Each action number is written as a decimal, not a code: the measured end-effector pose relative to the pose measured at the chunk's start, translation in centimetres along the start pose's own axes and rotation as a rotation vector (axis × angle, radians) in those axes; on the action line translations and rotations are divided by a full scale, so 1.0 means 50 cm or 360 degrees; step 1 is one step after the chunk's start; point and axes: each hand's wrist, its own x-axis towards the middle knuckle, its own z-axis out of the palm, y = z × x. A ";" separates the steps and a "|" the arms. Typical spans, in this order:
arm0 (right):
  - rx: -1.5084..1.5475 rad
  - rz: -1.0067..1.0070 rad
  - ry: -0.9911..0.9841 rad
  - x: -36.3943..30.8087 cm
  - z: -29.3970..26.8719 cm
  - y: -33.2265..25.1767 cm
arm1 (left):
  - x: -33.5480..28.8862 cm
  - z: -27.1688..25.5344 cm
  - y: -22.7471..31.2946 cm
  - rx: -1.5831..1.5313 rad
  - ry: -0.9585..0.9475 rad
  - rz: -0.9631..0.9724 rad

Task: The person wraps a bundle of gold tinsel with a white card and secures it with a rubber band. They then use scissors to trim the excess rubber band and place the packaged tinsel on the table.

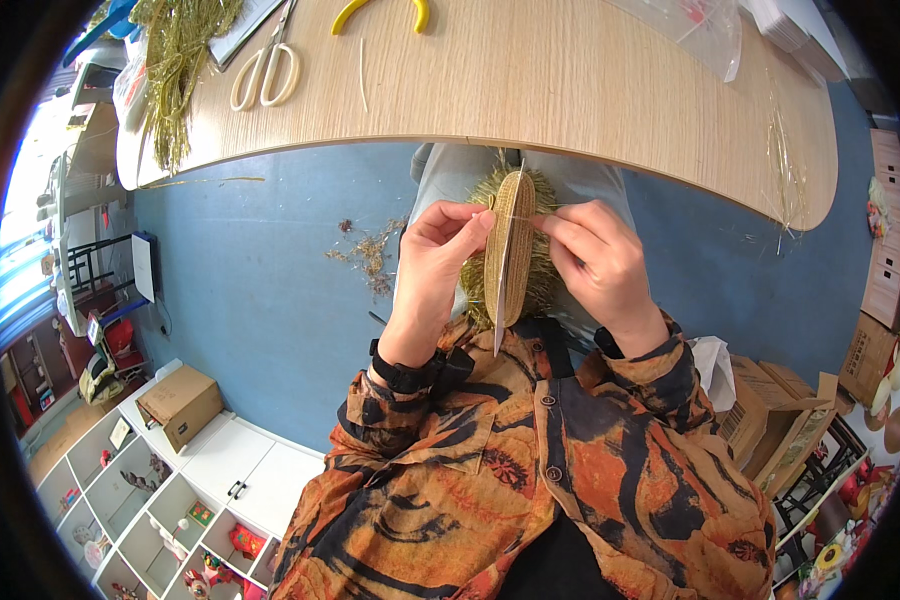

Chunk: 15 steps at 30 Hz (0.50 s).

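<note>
My left hand is closed, thumb and fingers pinching the left edge of a long oval piece wound in gold cord. A thin pale blade-like strip runs lengthwise along its middle and sticks out at the near end. At the right side my right hand is closed in a pinch on a fine thread that reaches across to the strip. Shaggy gold tinsel lies beneath the oval piece, over my lap. The wound piece hides part of the tinsel.
Beyond my lap curves the edge of a wooden table. On it are white-handled scissors, yellow-handled pliers, a pale stick and a gold tinsel bundle. Scraps litter the blue floor; cardboard boxes stand at right.
</note>
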 end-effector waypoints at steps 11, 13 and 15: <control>0.1090 0.0967 -0.0156 -0.006 0.002 0.031 | -0.011 0.015 0.024 0.0402 -0.0059 0.0165; 0.1193 0.1039 -0.0147 -0.006 0.006 0.045 | -0.013 0.023 0.028 0.0463 -0.0064 0.0200; 0.1271 0.1128 -0.0204 -0.003 0.002 0.049 | -0.017 0.031 0.032 0.0498 -0.0061 0.0242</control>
